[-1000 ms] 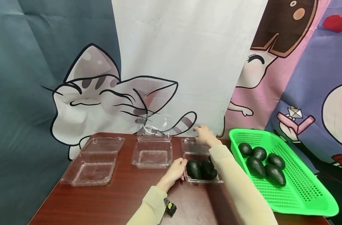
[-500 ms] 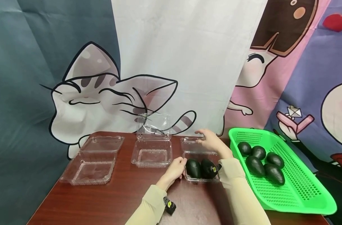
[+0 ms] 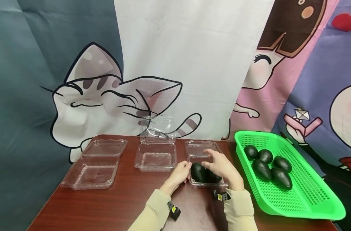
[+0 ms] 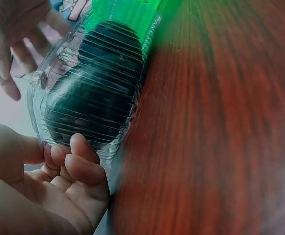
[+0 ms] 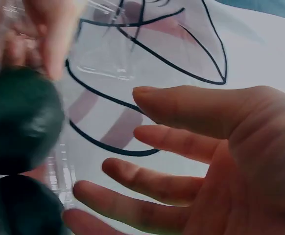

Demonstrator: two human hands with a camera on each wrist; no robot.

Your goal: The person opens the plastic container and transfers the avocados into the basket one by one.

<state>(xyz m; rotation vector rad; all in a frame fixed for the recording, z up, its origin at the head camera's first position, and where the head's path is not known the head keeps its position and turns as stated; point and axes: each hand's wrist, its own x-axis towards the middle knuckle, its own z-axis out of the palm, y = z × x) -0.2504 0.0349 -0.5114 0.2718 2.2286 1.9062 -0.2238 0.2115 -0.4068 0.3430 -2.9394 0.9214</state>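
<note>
Two dark avocados (image 3: 198,173) lie side by side in a clear plastic clamshell box (image 3: 199,185), whose lid (image 3: 195,147) is folded back behind it. My left hand (image 3: 179,174) pinches the box's left rim; in the left wrist view its thumb and curled fingers hold the wall close to an avocado (image 4: 86,105). Over the right part of the box hovers my right hand (image 3: 221,166), partly covering the right avocado in the head view. Its fingers are spread and hold nothing, as the right wrist view shows my right hand (image 5: 181,166) apart from the avocados (image 5: 25,122).
Two more clear clamshell boxes stand with lids up or back: a middle box (image 3: 138,166) and a left box (image 3: 111,181). At the right, a green plastic basket (image 3: 317,211) holds several avocados (image 3: 262,170). A printed cloth (image 3: 198,57) hangs behind the table (image 3: 129,202).
My right hand has drawn back from above the lid toward me, coming lower over the box. My left hand keeps its pinch on the rim, and the avocados have not moved.
</note>
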